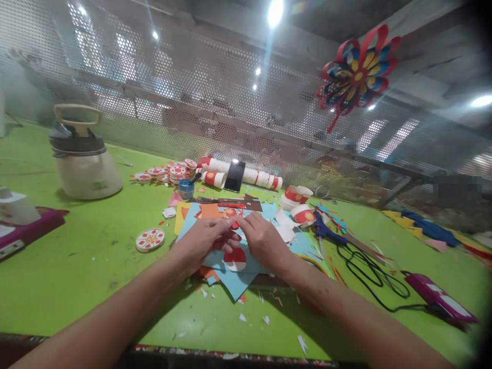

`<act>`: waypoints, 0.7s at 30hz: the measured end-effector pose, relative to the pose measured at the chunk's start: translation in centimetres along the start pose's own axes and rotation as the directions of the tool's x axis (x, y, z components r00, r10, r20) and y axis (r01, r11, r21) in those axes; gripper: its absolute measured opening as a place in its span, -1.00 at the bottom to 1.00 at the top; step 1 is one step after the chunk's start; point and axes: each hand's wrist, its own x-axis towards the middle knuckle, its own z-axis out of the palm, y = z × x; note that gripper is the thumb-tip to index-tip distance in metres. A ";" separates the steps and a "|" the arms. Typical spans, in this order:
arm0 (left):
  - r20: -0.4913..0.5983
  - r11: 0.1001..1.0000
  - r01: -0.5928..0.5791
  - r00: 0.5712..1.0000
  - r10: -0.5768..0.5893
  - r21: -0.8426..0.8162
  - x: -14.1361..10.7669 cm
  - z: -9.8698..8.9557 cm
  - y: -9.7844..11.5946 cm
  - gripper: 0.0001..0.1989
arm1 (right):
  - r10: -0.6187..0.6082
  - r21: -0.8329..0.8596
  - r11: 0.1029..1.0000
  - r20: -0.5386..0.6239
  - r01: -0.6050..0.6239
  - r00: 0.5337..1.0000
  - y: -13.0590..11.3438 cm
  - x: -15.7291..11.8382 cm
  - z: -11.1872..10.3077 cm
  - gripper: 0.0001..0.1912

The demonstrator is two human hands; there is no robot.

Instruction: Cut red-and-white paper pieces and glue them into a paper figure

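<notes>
Over the light blue paper sheets (pixel 236 286), my left hand (pixel 207 238) and my right hand (pixel 261 236) meet fingertip to fingertip. Both are closed in a pinch on a small red piece of paper (pixel 235 224), mostly hidden by the fingers. Just below them a red and white paper disc (pixel 234 260) lies flat on the blue paper. An orange paper square (pixel 209 211) is behind my left hand. Beyond my right hand sit cut red and white paper cup pieces (pixel 303 215) and white paper scraps (pixel 285 233).
A blue glue gun (pixel 326 230) with a looped black cord lies at right, by a purple power strip (pixel 440 297). A decorated round disc (pixel 150 240), blue jar (pixel 186 188), phone (pixel 234 176), stacked paper cups (pixel 265 178) and a large kettle (pixel 84 164) stand around. Paper scraps litter the green table (pixel 184 328).
</notes>
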 end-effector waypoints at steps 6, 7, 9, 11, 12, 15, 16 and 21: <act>-0.004 0.974 0.046 0.999 -0.048 -0.224 -0.2 0.4 -0.5 -0.89 | 0.078 0.196 0.980 -0.165 -0.044 0.983 -0.4 -2.5 -1.0 -0.59; -0.006 0.970 0.048 0.999 -0.051 -0.238 -0.1 0.4 -0.5 -0.90 | 0.119 0.227 0.971 -0.185 -0.076 0.976 -0.1 -3.2 -1.3 -0.59; -0.012 0.966 0.049 0.998 -0.054 -0.253 -0.2 0.3 -0.4 -0.92 | 0.211 0.270 0.950 -0.196 -0.155 0.958 1.0 -5.1 -1.9 -0.64; -0.021 0.965 0.041 0.999 -0.048 -0.261 -0.3 0.3 -0.3 -0.92 | 0.299 0.280 0.927 -0.158 -0.248 0.941 2.4 -7.6 -2.4 -0.75; -0.024 0.965 0.037 0.999 -0.045 -0.261 -0.4 0.2 -0.3 -0.91 | 0.333 0.270 0.918 -0.122 -0.291 0.935 3.1 -9.0 -2.7 -0.78; -0.030 0.968 0.017 0.999 -0.025 -0.250 -0.6 0.2 -0.3 -0.90 | 0.372 0.228 0.899 0.052 -0.374 0.927 4.7 -13.0 -3.2 -0.80; -0.026 0.969 0.007 1.000 -0.014 -0.245 -0.6 0.1 -0.4 -0.88 | 0.365 0.221 0.898 0.107 -0.380 0.925 5.0 -14.0 -3.3 -0.80; -0.003 0.969 -0.038 0.999 0.039 -0.243 -0.6 0.3 -0.4 -0.84 | 0.392 0.167 0.861 0.385 -0.481 0.836 4.9 -16.0 -3.4 -0.41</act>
